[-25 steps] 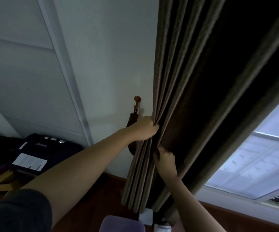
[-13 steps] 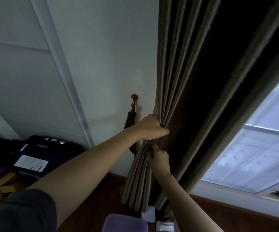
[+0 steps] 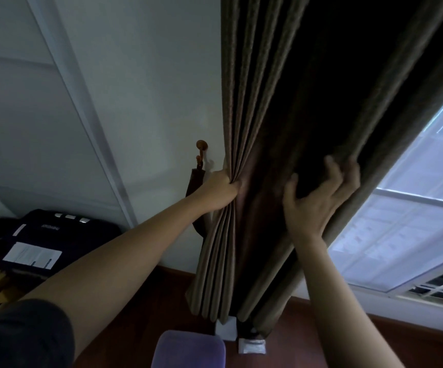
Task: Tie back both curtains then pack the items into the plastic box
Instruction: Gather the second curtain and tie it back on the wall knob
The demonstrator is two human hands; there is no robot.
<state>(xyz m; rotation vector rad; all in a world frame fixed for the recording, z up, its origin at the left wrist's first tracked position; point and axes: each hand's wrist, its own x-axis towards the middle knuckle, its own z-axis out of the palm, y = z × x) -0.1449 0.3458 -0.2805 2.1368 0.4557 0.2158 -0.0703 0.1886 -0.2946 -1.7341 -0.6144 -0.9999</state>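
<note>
My left hand point(image 3: 221, 191) clamps the curtain point(image 3: 276, 128) pleats; my right hand point(image 3: 316, 200), at three o'clock, curls round its loose edge. Tieback point(image 3: 196, 192) hangs unused; packing is untouched.

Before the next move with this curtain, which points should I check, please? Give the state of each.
1. Left hand grips the bunched pleats of the brown fabric curtain: ok.
2. Right hand hooks the curtain's window-side edge: ok.
3. All folds gathered into one grip: not ok, the two hands are apart.
4. Dark tie-back strap hangs from the round wooden wall hook: ok.
5. Strap around the curtain: not ok.
6. Strap's free end: cannot tell, hidden.
</note>
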